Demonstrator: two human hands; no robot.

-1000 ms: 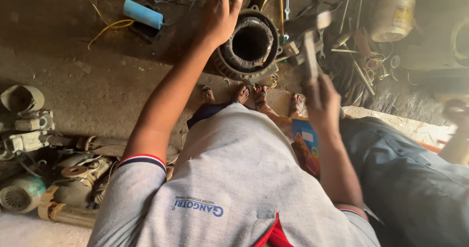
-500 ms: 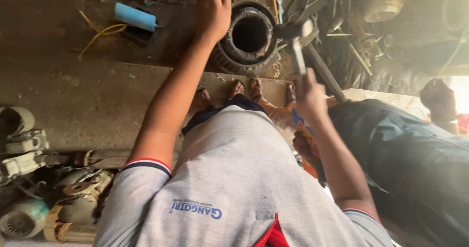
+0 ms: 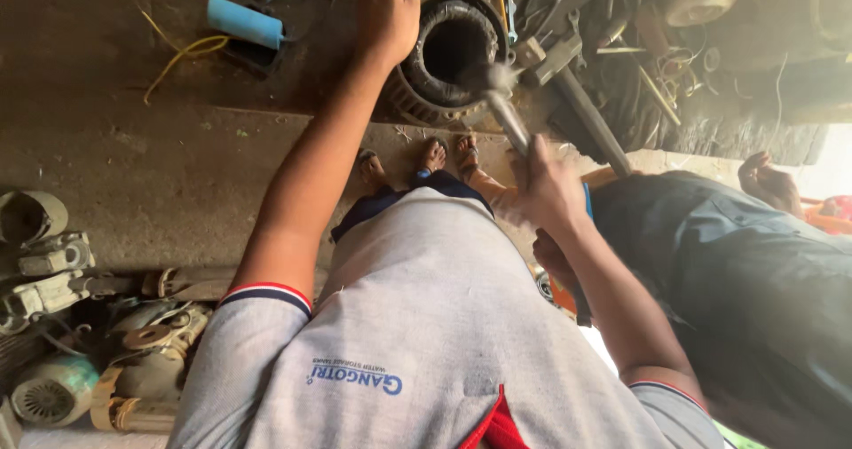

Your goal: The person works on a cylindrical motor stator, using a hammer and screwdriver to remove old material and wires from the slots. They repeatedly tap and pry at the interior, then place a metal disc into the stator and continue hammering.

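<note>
Where the concrete step (image 3: 177,174) drops at its far edge sits a dark round ribbed iron motor housing (image 3: 448,54), heavy, rigid; left hand (image 3: 388,5) lies open-palmed steadying its rim, right hand (image 3: 546,187) fisted round a steel hammer (image 3: 506,112).

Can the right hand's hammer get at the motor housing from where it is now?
Probably yes. The right hand holds the hammer with its head over the housing's open bore; the left hand rests on the far rim, off that path.
</note>
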